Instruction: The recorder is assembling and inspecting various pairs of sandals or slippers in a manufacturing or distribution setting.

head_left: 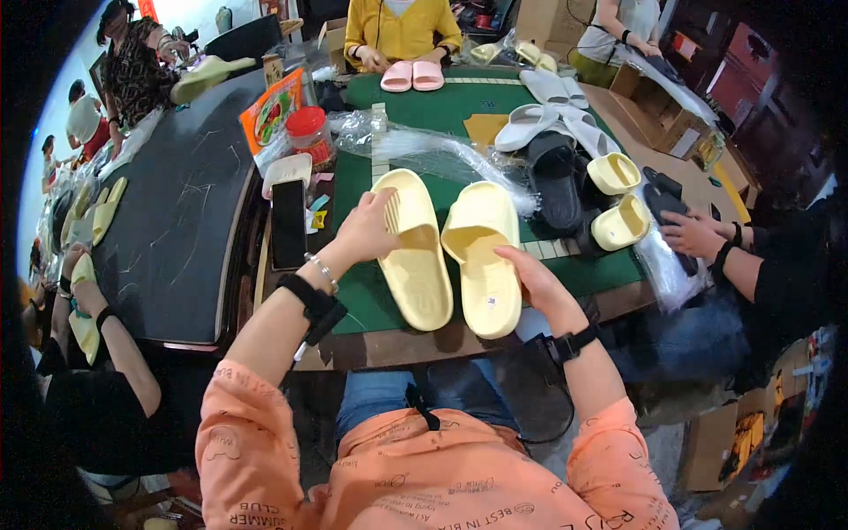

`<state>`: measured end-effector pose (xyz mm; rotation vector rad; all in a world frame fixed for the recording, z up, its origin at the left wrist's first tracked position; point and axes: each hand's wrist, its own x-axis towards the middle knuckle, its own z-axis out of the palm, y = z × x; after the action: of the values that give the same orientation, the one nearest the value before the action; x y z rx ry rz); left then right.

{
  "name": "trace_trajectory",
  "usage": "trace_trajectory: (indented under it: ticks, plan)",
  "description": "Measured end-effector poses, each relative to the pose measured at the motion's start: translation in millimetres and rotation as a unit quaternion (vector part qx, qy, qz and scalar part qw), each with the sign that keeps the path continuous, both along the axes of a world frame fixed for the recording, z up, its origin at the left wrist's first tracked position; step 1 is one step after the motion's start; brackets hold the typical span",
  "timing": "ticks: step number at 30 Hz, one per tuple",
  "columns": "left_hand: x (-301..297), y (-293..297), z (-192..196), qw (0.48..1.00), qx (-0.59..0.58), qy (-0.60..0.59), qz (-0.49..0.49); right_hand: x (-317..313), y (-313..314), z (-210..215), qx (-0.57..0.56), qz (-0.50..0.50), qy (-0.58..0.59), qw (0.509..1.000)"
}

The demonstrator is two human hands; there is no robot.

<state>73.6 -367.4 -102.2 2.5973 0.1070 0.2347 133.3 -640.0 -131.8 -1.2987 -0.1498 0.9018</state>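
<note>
Two work tables are filling the space around you: a dark-topped table point(181, 234) is stretching away on your left, and a green-topped table point(358, 299) with a brown edge is lying directly before you. Several co-workers are occupying the room, one in a yellow top point(360, 26) facing you across the green surface. A cardboard box point(652, 110) is standing at the far right, and clear plastic film point(446, 152) is running across just beyond your work. Your two pale-yellow slippers are sitting side by side at the near edge, heels toward you. Your left hand point(367, 231) is touching the strap of the left slipper point(420, 278) with curved fingers, though you are not showing whether it is gripping; your right hand point(543, 284) is grasping the right slipper point(488, 287) by its outer side. White slippers point(523, 137), a black slipper point(556, 185) and two more pale-yellow ones point(611, 231) are crowding the right, while an orange packet point(272, 113), a red-lidded jar point(309, 143) and a dark phone point(288, 225) are hemming in the left. Lettering is covering your orange shirt point(424, 468), and a tiny label point(491, 301), too small to read, is sticking to the right insole.
</note>
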Motion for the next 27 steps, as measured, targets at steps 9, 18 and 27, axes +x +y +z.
trace_trajectory:
  ticks: [9,18,27]
  plan:
    - [33,-2,-35,0.987,-0.069,0.142,0.0,18,18,-40,-0.296,-0.183,-0.437,0.829]
    - [-12,-54,-19,0.98,0.138,-0.129,0.065,36,-7,-31,-0.338,-0.182,-0.529,0.757]
    - [-35,-119,-50,0.992,0.015,-0.117,-0.042,92,-35,-28,-0.329,-0.287,-0.517,0.736]
